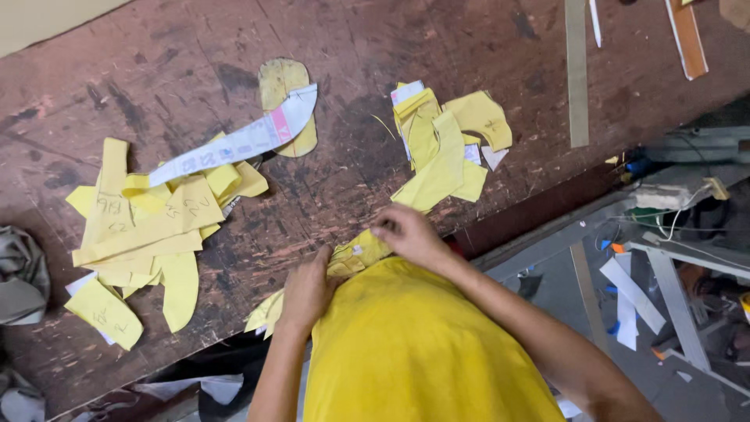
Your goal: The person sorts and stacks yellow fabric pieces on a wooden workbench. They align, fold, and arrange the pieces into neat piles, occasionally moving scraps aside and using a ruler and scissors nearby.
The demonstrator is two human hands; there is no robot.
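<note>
The person is leaning over a worn brown desk [328, 195], both hands working a small bundle of yellow pattern pieces [355, 254] at the desk's near edge. The right hand [406, 234] is pinching the bundle's upper end with curled fingers; the left hand [306, 291] is pressing down on its lower end. A left pile of yellow cut pieces [148, 227] is lying under a white curved strip [242, 141], and another yellow pile [445, 144] is sitting just beyond the right hand.

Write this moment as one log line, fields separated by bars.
left hand: on yellow paper pieces | right hand: pinching same pieces | surface: worn brown wooden table
</note>
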